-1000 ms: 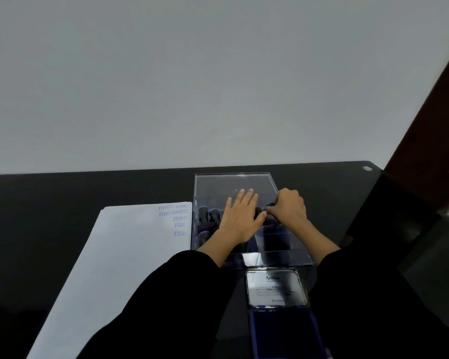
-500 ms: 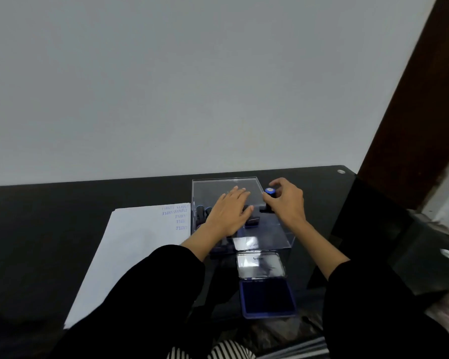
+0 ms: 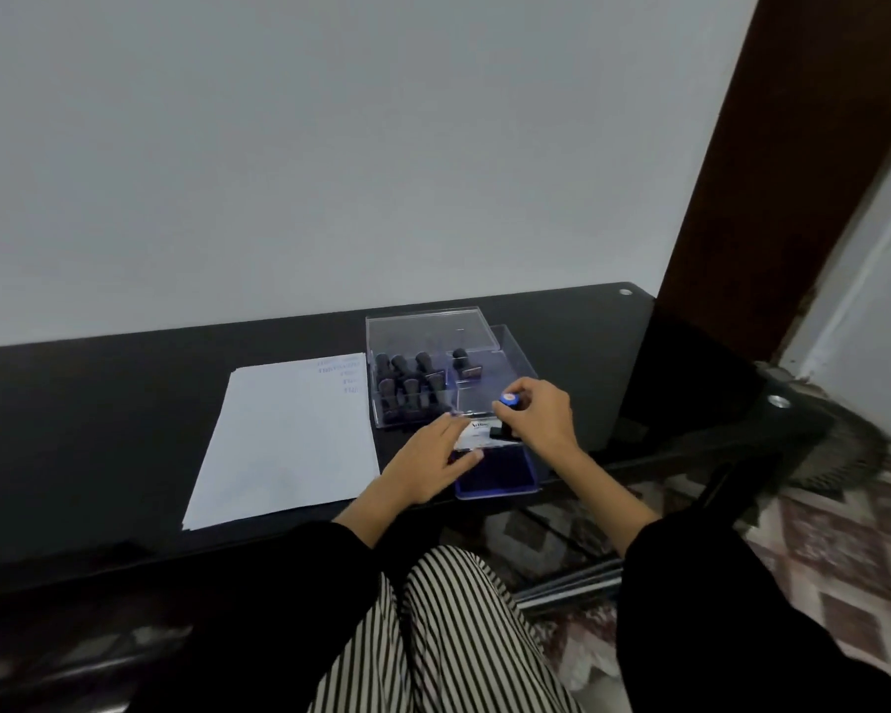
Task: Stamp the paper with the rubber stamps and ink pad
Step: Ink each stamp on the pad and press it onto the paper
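A white paper (image 3: 286, 437) lies on the black table (image 3: 99, 403), with faint blue stamp marks at its far right corner. A clear plastic box (image 3: 423, 347) right of it holds several dark rubber stamps (image 3: 407, 385). In front of the box lies the open blue ink pad (image 3: 500, 473), lid raised. My right hand (image 3: 538, 416) grips a blue-topped stamp (image 3: 509, 401) just above the pad's lid. My left hand (image 3: 433, 463) rests with straight fingers on the pad's left edge.
A grey wall rises behind the table. A dark wooden door frame (image 3: 762, 162) stands at the right. Below the table's front edge are my striped trousers (image 3: 448, 635) and a patterned floor (image 3: 819, 548).
My right hand lifted a blue-topped stamp out of the box and brought it toward me, over the ink pad. My left hand left the box and came down to the pad. The camera tilted down.
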